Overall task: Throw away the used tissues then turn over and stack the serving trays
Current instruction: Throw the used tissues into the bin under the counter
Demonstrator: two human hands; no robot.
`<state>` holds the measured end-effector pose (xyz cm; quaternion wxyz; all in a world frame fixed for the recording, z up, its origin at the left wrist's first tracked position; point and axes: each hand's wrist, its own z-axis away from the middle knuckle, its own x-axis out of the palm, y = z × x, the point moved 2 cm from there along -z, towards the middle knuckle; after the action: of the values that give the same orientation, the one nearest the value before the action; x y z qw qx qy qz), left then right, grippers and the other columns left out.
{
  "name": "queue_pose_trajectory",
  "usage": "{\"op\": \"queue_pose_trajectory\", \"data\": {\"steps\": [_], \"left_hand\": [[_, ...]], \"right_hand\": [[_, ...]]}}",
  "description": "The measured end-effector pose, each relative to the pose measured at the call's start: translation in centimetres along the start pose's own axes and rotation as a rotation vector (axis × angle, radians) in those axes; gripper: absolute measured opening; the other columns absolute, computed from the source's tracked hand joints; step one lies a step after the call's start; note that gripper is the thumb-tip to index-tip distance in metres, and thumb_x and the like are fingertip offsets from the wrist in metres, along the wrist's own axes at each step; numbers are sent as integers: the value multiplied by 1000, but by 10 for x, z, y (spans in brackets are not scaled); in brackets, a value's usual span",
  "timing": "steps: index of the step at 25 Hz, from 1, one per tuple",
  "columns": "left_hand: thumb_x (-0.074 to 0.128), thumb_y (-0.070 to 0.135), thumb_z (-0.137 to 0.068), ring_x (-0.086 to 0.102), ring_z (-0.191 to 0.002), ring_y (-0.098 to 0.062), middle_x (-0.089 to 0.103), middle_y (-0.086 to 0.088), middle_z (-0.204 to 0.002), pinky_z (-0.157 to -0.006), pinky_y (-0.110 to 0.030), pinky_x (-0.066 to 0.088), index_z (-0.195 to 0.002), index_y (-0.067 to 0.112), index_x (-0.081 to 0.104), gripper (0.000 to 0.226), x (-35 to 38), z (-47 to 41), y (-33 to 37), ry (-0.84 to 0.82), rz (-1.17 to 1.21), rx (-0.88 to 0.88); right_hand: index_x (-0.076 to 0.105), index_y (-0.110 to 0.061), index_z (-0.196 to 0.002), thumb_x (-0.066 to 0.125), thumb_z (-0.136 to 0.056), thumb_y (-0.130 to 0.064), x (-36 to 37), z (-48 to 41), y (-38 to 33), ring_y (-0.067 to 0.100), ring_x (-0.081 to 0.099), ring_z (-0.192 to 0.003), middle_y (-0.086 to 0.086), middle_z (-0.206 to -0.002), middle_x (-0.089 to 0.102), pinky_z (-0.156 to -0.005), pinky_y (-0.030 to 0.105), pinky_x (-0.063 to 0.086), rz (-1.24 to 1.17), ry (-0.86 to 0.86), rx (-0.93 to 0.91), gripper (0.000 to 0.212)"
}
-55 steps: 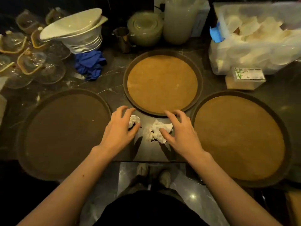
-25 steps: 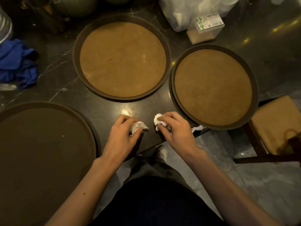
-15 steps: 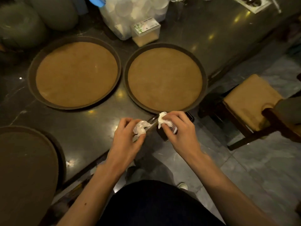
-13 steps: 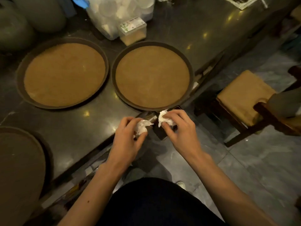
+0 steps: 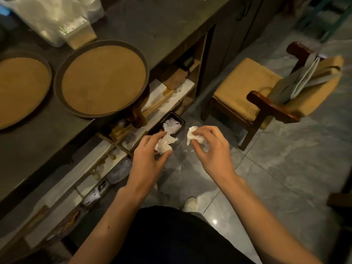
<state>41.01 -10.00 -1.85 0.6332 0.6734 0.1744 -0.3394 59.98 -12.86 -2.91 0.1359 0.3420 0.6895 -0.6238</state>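
We see the left hand [image 5: 150, 155] pinched on a crumpled tissue [image 5: 164, 144] and the right hand [image 5: 209, 147] pinched on a second tissue [image 5: 192, 135], both above the floor. Just beyond them a small black bin [image 5: 179, 121] holds white paper. Two serving trays [image 5: 102, 80] lie face up on the worktop [image 5: 162, 21].

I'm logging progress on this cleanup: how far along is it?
Early. Done: nothing binned. In hand: the left hand and right hand each hold a crumpled tissue near the small black bin on the floor. Left: dropping them, then flipping and stacking the round trays, upright on the counter.
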Motion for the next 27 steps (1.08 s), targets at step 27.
{"op": "queue_pose_trajectory", "data": {"steps": [27], "left_hand": [[76, 29, -81, 61, -99, -14, 54, 1, -111, -86, -39, 57, -112, 22, 63, 34, 108, -158, -61, -19, 10, -409]], "right_hand": [[70, -10, -105, 72, -85, -15, 76, -161, 151, -2, 48, -94, 3, -108, 58, -83, 1, 33, -74, -407, 141, 20]]}}
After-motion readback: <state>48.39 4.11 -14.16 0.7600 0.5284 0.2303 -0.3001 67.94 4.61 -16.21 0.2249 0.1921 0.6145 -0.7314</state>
